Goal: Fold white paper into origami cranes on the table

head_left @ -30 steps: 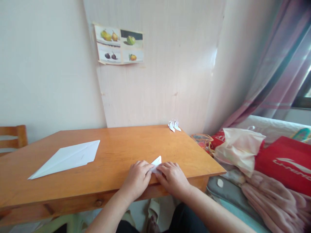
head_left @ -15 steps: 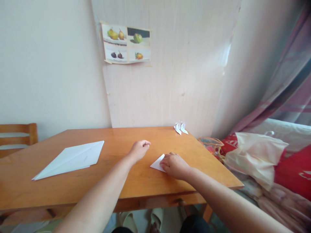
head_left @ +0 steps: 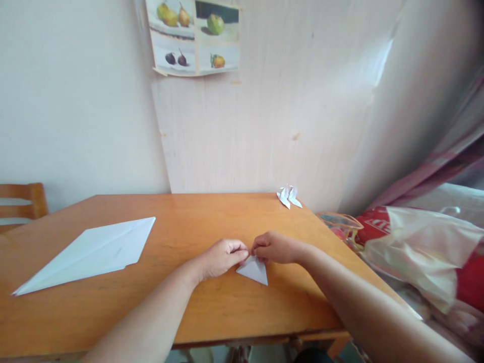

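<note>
A small folded paper triangle (head_left: 254, 271) is between my hands near the front of the wooden table (head_left: 189, 222). My left hand (head_left: 226, 256) pinches its top corner from the left, fingers closed. From the right, my right hand (head_left: 273, 247) pinches the same top edge with thumb and fingertips. The fingers hide the upper tip of the triangle. Its lower edge faces me and slants down to the right.
A stack of white paper sheets (head_left: 94, 254) lies on the table's left side. Two folded paper figures (head_left: 289, 196) stand at the far right corner. Beyond the right edge are a clear plastic bag (head_left: 340, 224) and a cream bag (head_left: 423, 252). A chair (head_left: 38, 200) stands at left.
My left hand has come down and right to the paper triangle and now pinches it. The triangle has turned, and my right hand has shifted to its top. The view has tilted down and moved closer.
</note>
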`<state>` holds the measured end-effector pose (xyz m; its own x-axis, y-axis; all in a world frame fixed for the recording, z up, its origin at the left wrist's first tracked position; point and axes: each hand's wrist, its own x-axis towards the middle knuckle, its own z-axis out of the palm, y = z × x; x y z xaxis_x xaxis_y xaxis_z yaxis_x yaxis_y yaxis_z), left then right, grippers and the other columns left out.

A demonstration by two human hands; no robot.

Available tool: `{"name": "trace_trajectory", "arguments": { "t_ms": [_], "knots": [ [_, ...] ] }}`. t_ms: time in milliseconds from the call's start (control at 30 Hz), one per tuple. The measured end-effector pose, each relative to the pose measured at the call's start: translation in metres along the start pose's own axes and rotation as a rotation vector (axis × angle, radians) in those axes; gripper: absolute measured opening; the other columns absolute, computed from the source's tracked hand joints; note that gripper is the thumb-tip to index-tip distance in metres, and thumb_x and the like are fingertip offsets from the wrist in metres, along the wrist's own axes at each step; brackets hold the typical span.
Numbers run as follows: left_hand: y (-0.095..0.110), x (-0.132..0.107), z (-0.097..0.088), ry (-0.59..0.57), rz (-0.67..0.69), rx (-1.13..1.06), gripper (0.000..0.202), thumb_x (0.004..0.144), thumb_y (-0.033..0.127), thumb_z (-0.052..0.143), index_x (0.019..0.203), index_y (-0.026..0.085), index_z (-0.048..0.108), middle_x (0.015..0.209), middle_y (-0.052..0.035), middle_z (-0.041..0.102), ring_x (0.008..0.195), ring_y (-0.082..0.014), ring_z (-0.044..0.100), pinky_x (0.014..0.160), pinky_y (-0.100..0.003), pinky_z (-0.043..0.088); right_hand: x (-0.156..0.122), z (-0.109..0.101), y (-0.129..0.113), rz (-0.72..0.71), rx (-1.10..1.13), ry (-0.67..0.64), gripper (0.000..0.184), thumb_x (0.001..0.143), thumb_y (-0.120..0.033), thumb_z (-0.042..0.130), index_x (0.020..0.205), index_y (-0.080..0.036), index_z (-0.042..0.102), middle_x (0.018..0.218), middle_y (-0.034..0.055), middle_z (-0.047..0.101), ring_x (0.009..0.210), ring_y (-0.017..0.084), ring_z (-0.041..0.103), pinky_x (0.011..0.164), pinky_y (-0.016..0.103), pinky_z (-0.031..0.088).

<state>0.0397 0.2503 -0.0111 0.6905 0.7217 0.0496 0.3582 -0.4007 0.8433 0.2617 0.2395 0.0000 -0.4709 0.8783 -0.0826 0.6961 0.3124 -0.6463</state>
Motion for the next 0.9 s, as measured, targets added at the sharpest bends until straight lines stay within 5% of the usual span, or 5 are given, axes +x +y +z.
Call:
{"name": "trace_trajectory", "arguments": {
  "t_ms": [200,433,633,900],
  "knots": [
    [0.012,-0.008,-0.005,-0.117,-0.067,0.009,0.039,0.095,0.047,0.047,0.091,0.015,0.069,0.076,-0.0009,0.062,0.073,-0.0154,0.055,0.068,-0.026,0.041,-0.002,0.004,0.006,-0.013,0.056,0.026,0.02,0.082,-0.019,0.056,0.094,-0.016,0.071,0.08,0.0007,0.068,0.069,0.013,0.058,0.058,0.021,0.042],
    [0.02,-0.015,-0.004,-0.182,-0.009,0.212,0.042,0.097,0.046,0.046,0.077,0.019,0.072,0.083,-0.0013,0.061,0.075,-0.0153,0.058,0.067,-0.026,0.041,-0.011,0.002,0.004,-0.052,0.04,0.024,0.019,0.083,-0.017,0.057,0.097,-0.017,0.07,0.085,0.0022,0.071,0.074,0.015,0.062,0.062,0.023,0.045],
    [0.02,-0.021,0.006,-0.109,-0.01,0.378,0.009,0.078,0.029,0.069,0.072,0.022,0.068,0.074,0.0025,0.062,0.072,-0.0147,0.057,0.065,-0.026,0.038,-0.018,0.004,0.001,-0.071,-0.005,0.047,0.02,0.083,-0.018,0.06,0.1,-0.019,0.07,0.089,0.0029,0.072,0.074,0.015,0.062,0.061,0.023,0.045],
    [0.028,-0.028,0.009,-0.023,0.034,0.561,0.013,0.077,0.032,0.074,0.076,0.023,0.063,0.079,0.0019,0.062,0.082,-0.019,0.056,0.07,-0.029,0.035,-0.023,0.004,-0.003,-0.05,-0.062,0.097,0.014,0.084,-0.019,0.06,0.095,-0.019,0.069,0.086,0.0022,0.07,0.071,0.014,0.06,0.059,0.022,0.04]
  ]
}}
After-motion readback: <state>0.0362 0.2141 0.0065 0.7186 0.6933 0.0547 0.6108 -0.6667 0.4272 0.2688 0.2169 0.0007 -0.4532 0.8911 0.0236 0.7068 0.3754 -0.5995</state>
